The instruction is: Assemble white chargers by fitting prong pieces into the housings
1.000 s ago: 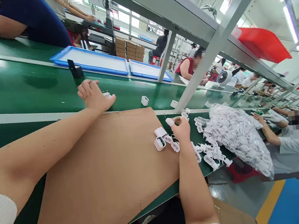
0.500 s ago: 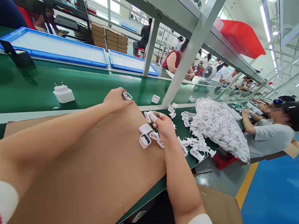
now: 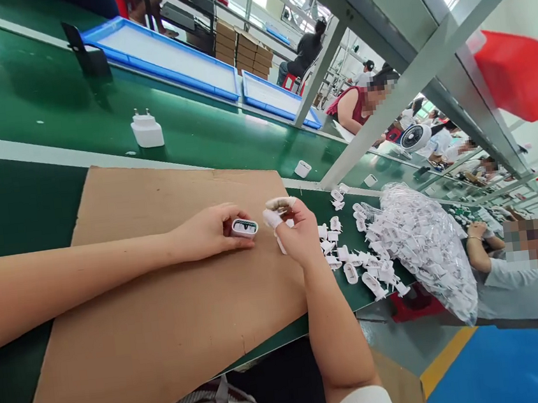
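Above the flat brown cardboard sheet, a white oval-mouthed plastic housing just left of the right hand

From where I stand, the housing is gripped at its sides by the left hand, thumb below and fingers above, parted only by its thickness. Its mouth shows a dark interior with a green edge; the mouth's long axis runs left to right, dipping slightly at the right end, toward the other hand. The right hand is apart from it but close, fingers curved over the white-covered thumb, nearly meeting it; whether something is pinched there I cannot tell.

Beyond the right hand, loose white plastic pieces with thin pins lie on the dark green tabletop, then a bulging clear plastic bag of similar pieces. Farther off, a white two-pin plug adapter stands pins-up on the glossy green belt.
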Motion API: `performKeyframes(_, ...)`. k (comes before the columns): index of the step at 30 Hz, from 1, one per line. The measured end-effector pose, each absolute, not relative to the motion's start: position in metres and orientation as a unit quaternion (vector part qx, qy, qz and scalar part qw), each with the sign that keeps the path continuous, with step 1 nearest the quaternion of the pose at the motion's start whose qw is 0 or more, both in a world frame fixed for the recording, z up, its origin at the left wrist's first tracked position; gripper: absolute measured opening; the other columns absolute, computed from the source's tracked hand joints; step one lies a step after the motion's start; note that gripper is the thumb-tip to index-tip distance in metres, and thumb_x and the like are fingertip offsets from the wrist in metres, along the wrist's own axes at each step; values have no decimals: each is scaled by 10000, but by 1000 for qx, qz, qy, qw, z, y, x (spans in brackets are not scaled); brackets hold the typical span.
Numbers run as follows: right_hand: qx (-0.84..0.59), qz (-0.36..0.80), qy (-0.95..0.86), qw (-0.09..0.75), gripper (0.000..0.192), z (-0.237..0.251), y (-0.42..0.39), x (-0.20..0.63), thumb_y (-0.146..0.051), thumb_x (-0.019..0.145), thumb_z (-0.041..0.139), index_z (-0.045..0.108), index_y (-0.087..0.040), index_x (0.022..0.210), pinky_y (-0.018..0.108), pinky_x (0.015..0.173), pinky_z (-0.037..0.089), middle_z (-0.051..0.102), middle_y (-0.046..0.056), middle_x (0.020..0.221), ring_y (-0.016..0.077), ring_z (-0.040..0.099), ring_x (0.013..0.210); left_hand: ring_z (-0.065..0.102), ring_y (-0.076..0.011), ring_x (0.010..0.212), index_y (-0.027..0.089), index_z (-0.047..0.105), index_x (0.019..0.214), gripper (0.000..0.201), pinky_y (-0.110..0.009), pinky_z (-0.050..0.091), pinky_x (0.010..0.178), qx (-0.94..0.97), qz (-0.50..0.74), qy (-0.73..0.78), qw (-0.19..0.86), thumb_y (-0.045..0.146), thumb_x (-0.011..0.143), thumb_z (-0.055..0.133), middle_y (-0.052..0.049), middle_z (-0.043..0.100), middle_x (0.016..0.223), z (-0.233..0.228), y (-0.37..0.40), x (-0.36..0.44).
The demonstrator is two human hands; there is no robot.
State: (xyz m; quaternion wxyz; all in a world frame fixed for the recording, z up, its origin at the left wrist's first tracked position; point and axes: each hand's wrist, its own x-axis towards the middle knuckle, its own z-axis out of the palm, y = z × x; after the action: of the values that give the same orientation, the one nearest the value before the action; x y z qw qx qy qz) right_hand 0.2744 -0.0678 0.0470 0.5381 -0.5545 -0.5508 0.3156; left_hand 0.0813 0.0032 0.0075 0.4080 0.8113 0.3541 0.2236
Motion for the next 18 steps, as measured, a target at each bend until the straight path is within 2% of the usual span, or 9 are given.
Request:
performKeyframes(2,-543,259,-608,519,393,43,-71,270,-273,796,755,674,-241,1180,284,799,563,735,54,1168,153,689,924,585,-195,688,222,704,994,520,-299,444,613,810,230,341,417,683,753,690,-23,672,828,4,4,79)
performKeyframes(3,-536,242,-633,504,435,42,-72,268,-239,804,741,654,-249,1230,290,829,568,729,57,1206,161,698,970,577,-192,684,215,704,939,484,-295,435,610,812,234,336,415,666,765,684,-20,653,789,4,4,78)
performKeyframes(6,-528,205,-702,432,334,41,-75,263,-174,828,690,694,-257,1152,308,867,577,759,34,1115,181,707,1018,580,-190,710,206,680,839,436,-286,437,626,816,246,315,419,635,764,694,-17,636,770,3,4,78)
performKeyframes(9,-541,194,-723,384,297,40,-74,261,-156,830,669,736,-265,1097,319,884,587,781,17,1083,187,713,1007,593,-189,738,210,680,851,426,-282,453,647,804,249,306,445,628,771,684,-16,657,825,2,4,78)
performKeyframes(15,-589,191,-648,445,298,30,-69,258,-165,808,655,744,-251,1079,343,892,594,795,10,1059,188,726,950,594,-196,735,206,684,845,420,-284,437,635,810,229,327,431,615,748,694,-18,651,829,5,5,77)
performKeyframes(18,-602,187,-646,430,311,29,-69,256,-149,779,657,741,-250,1061,355,899,590,796,8,1040,197,726,949,596,-204,766,198,670,812,433,-285,436,656,809,237,322,432,626,742,687,-30,654,855,6,5,76)
